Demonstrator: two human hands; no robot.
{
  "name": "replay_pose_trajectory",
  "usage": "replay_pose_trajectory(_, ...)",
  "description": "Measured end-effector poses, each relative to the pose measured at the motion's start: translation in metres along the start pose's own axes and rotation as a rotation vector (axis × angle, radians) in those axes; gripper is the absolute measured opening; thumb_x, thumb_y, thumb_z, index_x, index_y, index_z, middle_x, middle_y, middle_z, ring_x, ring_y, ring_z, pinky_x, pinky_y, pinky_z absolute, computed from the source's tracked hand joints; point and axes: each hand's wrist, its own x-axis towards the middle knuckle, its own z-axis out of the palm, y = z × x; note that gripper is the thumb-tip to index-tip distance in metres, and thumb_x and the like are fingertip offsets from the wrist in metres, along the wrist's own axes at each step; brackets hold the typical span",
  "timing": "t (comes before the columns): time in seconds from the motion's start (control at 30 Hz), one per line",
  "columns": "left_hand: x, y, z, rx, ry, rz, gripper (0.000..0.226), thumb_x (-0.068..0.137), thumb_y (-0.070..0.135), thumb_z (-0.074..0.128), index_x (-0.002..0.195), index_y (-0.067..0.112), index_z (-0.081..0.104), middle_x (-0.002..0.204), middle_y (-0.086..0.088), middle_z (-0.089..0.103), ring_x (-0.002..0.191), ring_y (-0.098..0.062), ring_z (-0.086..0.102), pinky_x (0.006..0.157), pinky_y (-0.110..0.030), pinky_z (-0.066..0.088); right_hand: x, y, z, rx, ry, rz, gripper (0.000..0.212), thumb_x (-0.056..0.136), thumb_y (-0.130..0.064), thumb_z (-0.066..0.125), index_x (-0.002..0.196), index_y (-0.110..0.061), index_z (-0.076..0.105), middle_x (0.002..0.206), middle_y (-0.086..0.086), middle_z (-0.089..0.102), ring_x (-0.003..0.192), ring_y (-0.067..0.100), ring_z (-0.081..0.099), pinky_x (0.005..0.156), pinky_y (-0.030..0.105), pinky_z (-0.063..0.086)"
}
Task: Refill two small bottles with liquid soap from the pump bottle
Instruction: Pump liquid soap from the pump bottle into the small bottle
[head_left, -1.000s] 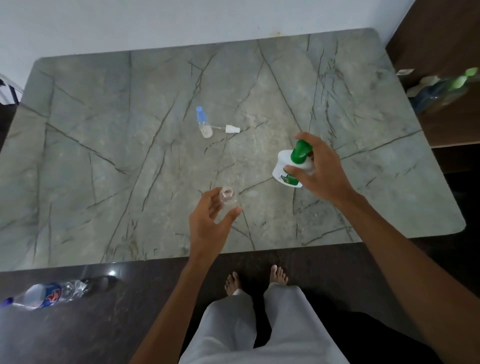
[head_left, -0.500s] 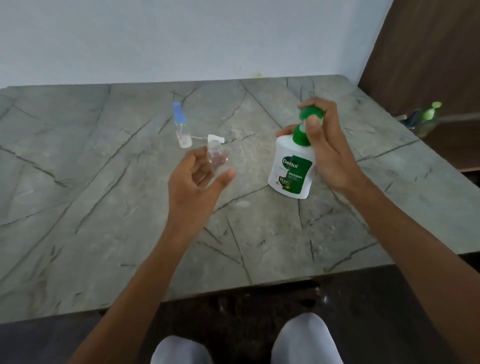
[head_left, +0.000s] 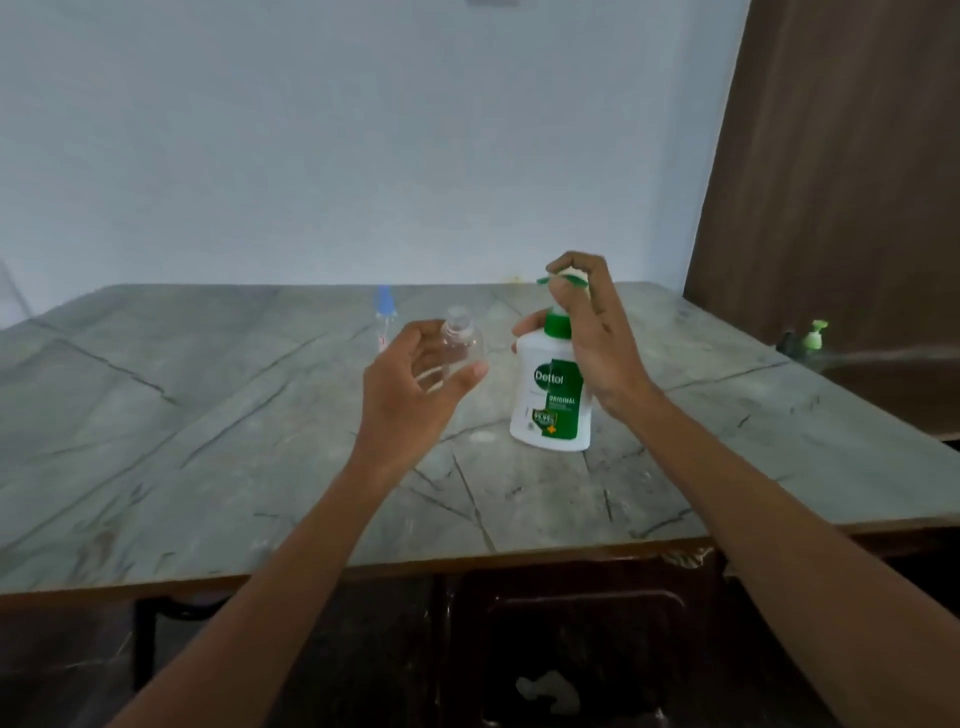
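Grey veined stone covered the table (head_left: 208, 467), its near edge trimmed in brown above dark cabinet fronts. Both bare forearms reached out over that edge, from where I stood.

The left hand (head_left: 410, 384) was raised above the table, palm turned inward, its fingers (head_left: 431, 338) and thumb curled round a small clear bottle (head_left: 462, 343). That bottle was held neck up, its mouth uncapped, just left of the pump bottle (head_left: 550, 405) and not touching it.

The right hand (head_left: 597, 338) came down from above with the wrist bent. Its fingers were curled narrowly over the green pump head (head_left: 563, 280), and the thumb showed beside the green collar. The white pump bottle stood upright on the table, and its spout pointed left, higher than the small bottle's mouth.

Behind the left hand a second small bottle (head_left: 384, 312) with a blue cap stood on the table. Farther right, off the table, a green-topped bottle (head_left: 813, 335) sat by a brown wooden panel. A pale wall closed the back.
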Motion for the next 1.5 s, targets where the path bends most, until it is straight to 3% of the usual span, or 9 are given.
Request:
replay_pose_trajectory(0.1, -0.003, 0.0, -0.006, 0.051, 0.011, 0.039, 0.041, 0.074, 0.028, 0.079, 0.111, 0.02, 0.063, 0.097, 0.011, 0.071, 0.088, 0.0, 0.067, 0.079, -0.027, 0.057, -0.01, -0.003, 0.002, -0.019, -0.007, -0.041, 0.011, 0.101, -0.032, 0.05, 0.111, -0.029, 0.045, 0.085, 0.016, 0.073, 0.074, 0.04, 0.07, 0.066, 0.053, 0.056)
replay_pose_trajectory(0.27, -0.005, -0.014, -0.014, 0.101, 0.019, 0.096, 0.039, 0.076, 0.034, 0.076, 0.11, 0.02, 0.063, 0.092, 0.011, 0.07, 0.083, -0.003, 0.067, 0.072, -0.029, 0.059, -0.026, 0.001, 0.002, -0.051, 0.005, -0.077, 0.018, 0.099, -0.042, 0.049, 0.116, -0.036, 0.049, 0.093, 0.01, 0.074, 0.079, 0.035, 0.071, 0.071, 0.06, 0.056)
replay_pose_trajectory(0.43, 0.004, -0.029, -0.02, 0.118, -0.009, 0.124, 0.04, 0.077, 0.035, 0.073, 0.111, 0.018, 0.062, 0.093, 0.009, 0.07, 0.085, -0.007, 0.068, 0.074, -0.03, 0.058, -0.034, 0.013, -0.01, -0.2, -0.085, -0.144, 0.082, 0.074, -0.027, 0.083, 0.139, -0.041, 0.035, 0.102, -0.003, 0.074, 0.094, 0.015, 0.071, 0.077, 0.03, 0.059)
replay_pose_trajectory(0.5, 0.01, -0.032, -0.022, 0.123, -0.022, 0.135, 0.037, 0.078, 0.03, 0.075, 0.111, 0.019, 0.061, 0.095, 0.009, 0.07, 0.087, -0.007, 0.068, 0.076, -0.027, 0.058, -0.033, 0.018, -0.011, -0.232, -0.075, -0.16, 0.09, 0.068, -0.018, 0.087, 0.137, -0.042, 0.036, 0.103, -0.004, 0.073, 0.09, 0.013, 0.072, 0.073, 0.025, 0.059)
replay_pose_trajectory(0.7, 0.022, -0.045, -0.03, 0.142, -0.035, 0.167, 0.04, 0.077, 0.032, 0.073, 0.111, 0.017, 0.059, 0.096, 0.006, 0.069, 0.085, -0.01, 0.068, 0.076, -0.032, 0.058, -0.012, 0.018, -0.015, -0.36, -0.112, -0.221, 0.085, 0.071, -0.006, 0.084, 0.134, -0.036, 0.035, 0.095, -0.005, 0.073, 0.079, 0.016, 0.072, 0.07, 0.03, 0.06)
replay_pose_trajectory(0.97, 0.021, -0.048, -0.022, 0.206, -0.029, 0.273, 0.045, 0.078, 0.041, 0.071, 0.114, 0.018, 0.058, 0.097, 0.011, 0.067, 0.084, -0.009, 0.067, 0.075, -0.034, 0.057, 0.018, 0.01, -0.006, -0.602, -0.328, -0.22, 0.087, 0.073, -0.022, 0.084, 0.139, -0.047, 0.032, 0.098, -0.018, 0.072, 0.083, 0.007, 0.07, 0.076, 0.021, 0.057)
replay_pose_trajectory(1.23, 0.021, -0.047, -0.03, 0.232, 0.039, 0.34, 0.041, 0.081, 0.034, 0.071, 0.118, 0.019, 0.058, 0.105, 0.012, 0.066, 0.086, -0.006, 0.065, 0.073, -0.015, 0.051, 0.02, 0.014, 0.008, -0.63, -0.313, -0.289, 0.081, 0.074, -0.02, 0.081, 0.128, -0.056, 0.034, 0.087, -0.018, 0.07, 0.075, 0.005, 0.068, 0.066, 0.009, 0.051)
replay_pose_trajectory(1.37, 0.021, -0.048, -0.03, 0.256, 0.033, 0.357, 0.043, 0.082, 0.035, 0.071, 0.12, 0.018, 0.059, 0.103, 0.011, 0.066, 0.086, -0.006, 0.065, 0.074, -0.013, 0.049, 0.022, 0.014, 0.014, -0.791, -0.394, -0.374, 0.075, 0.076, -0.033, 0.078, 0.133, -0.051, 0.033, 0.082, -0.008, 0.07, 0.062, 0.009, 0.065, 0.061, 0.027, 0.056)
replay_pose_trajectory(1.5, 0.022, -0.05, -0.029, 0.269, 0.023, 0.363, 0.044, 0.083, 0.038, 0.069, 0.12, 0.017, 0.059, 0.102, 0.009, 0.067, 0.086, -0.006, 0.064, 0.074, -0.014, 0.051, 0.022, 0.018, 0.019, -0.899, -0.413, -0.402, 0.074, 0.077, -0.042, 0.075, 0.134, -0.052, 0.028, 0.081, -0.004, 0.07, 0.059, 0.01, 0.062, 0.058, 0.031, 0.056)
